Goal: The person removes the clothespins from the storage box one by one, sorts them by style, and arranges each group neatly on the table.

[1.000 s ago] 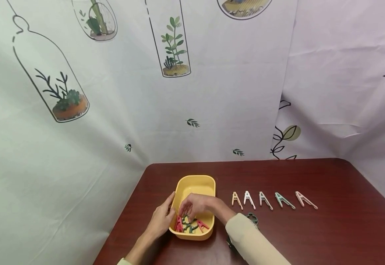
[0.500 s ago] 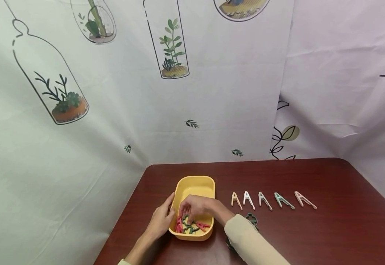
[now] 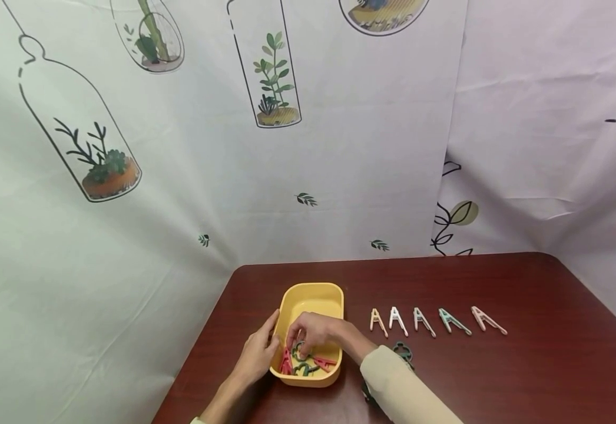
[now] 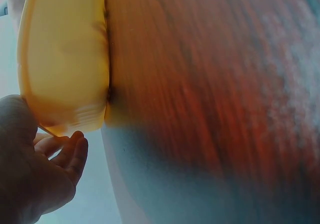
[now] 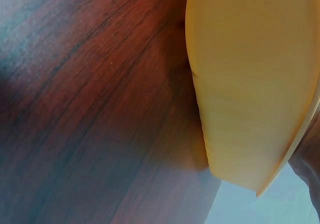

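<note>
A yellow box [image 3: 308,381] stands on the table with its long side pointing away from me. My left hand [image 3: 257,352] holds the box's left wall at the rim; the left wrist view shows its fingers bent against the box's end. Inside, my right hand [image 3: 313,333] reaches down and pinches a dark green ring-shaped piece [image 3: 295,355], partly hidden by the fingers. Around it in the box lie a red clothespin [image 3: 286,362] at the left, another red clothespin [image 3: 324,362] at the right, and a dark green piece [image 3: 305,370] near the front wall.
Several clothespins stand in a row right of the box, among them a yellow one [image 3: 378,323], a white one [image 3: 398,321] and a pink one [image 3: 488,320]. A dark green outlined piece [image 3: 403,351] lies beside the right sleeve [image 3: 403,383], which partly covers another dark item.
The ring-shaped piece under my right fingers has shifted and tilted slightly up. The right red clothespin has turned a little. My left hand stays on the box.
</note>
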The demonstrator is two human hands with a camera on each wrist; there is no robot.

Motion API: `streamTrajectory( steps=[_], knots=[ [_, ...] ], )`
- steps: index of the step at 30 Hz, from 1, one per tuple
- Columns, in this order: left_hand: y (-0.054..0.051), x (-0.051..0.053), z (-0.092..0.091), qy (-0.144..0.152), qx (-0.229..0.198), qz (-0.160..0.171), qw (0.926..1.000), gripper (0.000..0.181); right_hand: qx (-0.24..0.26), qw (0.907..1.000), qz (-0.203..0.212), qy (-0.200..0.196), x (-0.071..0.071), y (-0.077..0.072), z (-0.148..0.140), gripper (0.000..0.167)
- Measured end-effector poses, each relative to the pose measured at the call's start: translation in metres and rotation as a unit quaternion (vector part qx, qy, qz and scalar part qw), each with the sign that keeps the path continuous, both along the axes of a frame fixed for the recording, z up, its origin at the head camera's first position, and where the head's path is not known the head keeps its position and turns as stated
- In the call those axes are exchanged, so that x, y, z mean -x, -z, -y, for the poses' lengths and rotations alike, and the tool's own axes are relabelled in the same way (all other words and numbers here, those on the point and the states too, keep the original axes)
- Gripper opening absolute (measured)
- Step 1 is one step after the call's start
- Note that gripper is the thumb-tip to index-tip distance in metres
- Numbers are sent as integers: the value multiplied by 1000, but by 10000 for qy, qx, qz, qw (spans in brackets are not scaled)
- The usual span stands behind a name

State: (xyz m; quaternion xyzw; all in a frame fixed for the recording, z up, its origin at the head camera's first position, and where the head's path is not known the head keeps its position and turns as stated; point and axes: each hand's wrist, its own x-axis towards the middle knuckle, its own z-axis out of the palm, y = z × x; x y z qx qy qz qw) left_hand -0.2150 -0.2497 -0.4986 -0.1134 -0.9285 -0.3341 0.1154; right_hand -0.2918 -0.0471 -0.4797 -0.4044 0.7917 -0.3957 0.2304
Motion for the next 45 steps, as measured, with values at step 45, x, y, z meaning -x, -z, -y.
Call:
streamTrajectory(
  steps=[45],
  knots=[
    [2,0,1,85,-83,-16,9999,60,2038,9625,1209,1321,4,1,-4,13]
  ],
)
